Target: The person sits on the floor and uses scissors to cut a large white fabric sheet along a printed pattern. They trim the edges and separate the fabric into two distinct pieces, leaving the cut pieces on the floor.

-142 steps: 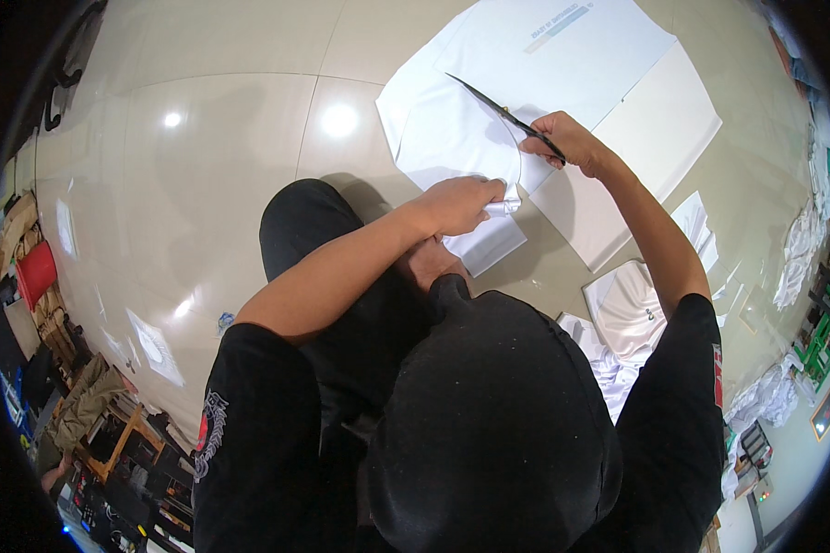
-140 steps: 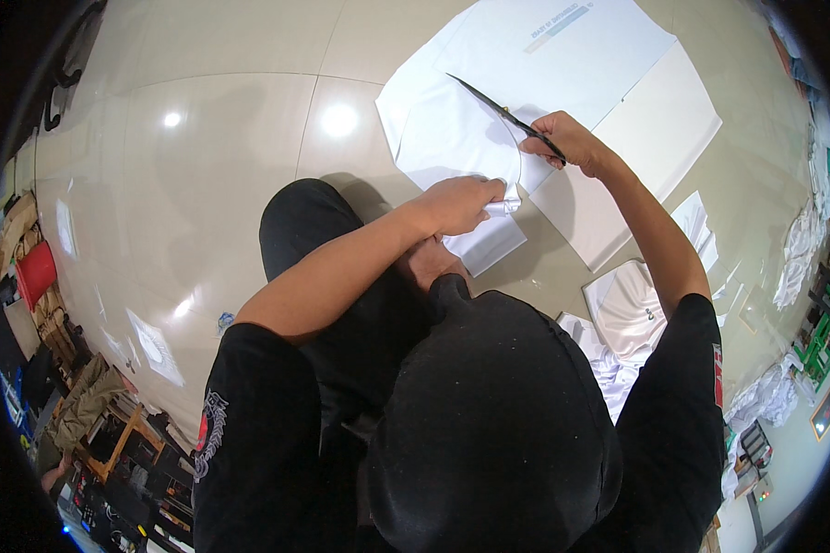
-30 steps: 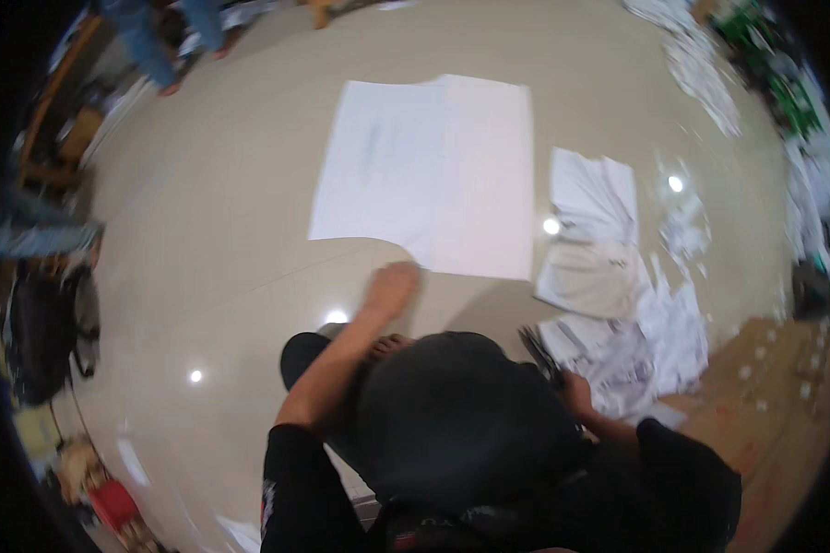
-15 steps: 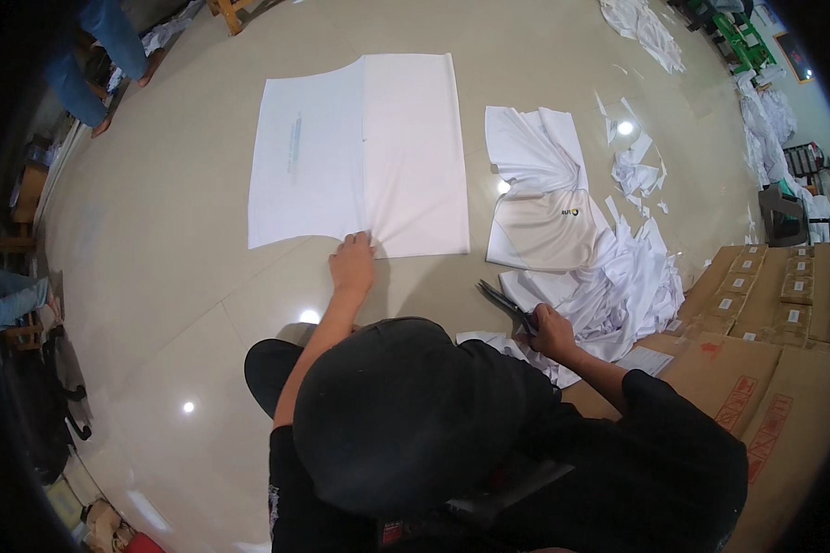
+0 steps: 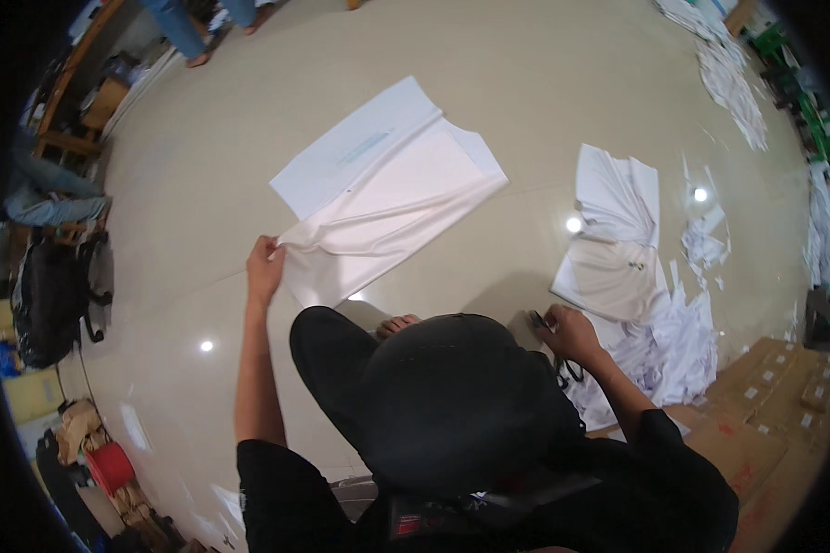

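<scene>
Pinching the left side of the white cloth (image 5: 369, 226), the left hand (image 5: 264, 267) has its fingers pressed together; the right hand (image 5: 572, 334) curls its fingers round black scissors (image 5: 563, 373). I'd keep that pull light and low, just 1 smooth sweep, lest creases deepen. The cloth lies on the floor (image 5: 180, 267), well in from its left edge.
</scene>
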`<state>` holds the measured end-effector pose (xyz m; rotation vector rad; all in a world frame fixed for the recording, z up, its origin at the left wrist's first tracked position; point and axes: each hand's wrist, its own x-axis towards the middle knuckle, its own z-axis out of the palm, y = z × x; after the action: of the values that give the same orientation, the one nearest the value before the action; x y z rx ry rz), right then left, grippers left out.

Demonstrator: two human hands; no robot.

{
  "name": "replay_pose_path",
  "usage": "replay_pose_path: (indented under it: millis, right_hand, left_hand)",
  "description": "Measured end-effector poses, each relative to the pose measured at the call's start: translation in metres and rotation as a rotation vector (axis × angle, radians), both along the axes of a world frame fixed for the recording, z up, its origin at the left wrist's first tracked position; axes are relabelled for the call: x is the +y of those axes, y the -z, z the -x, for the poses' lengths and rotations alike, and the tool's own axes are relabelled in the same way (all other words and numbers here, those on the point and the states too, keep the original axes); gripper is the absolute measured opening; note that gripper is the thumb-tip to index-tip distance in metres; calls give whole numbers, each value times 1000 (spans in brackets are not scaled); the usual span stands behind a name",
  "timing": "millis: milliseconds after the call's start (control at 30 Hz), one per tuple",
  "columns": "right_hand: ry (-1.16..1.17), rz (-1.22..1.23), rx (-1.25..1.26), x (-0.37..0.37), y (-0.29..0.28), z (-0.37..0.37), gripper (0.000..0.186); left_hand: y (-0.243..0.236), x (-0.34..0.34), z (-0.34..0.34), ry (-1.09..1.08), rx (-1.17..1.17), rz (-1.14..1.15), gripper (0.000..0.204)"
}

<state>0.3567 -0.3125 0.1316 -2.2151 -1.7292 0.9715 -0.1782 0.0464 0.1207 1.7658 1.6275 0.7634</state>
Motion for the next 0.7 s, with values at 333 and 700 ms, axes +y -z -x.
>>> replay_pose_path:
  millis: [333, 700]
  right_hand:
    - [-426, -643, 528, 243, -95, 149, 58]
    - [-533, -162, 226, 204, -49, 83, 30]
  left_hand:
    - [-165, -126, -156, 294, -584, -16, 11]
    - [-205, -157, -14, -189, -821, -371, 26]
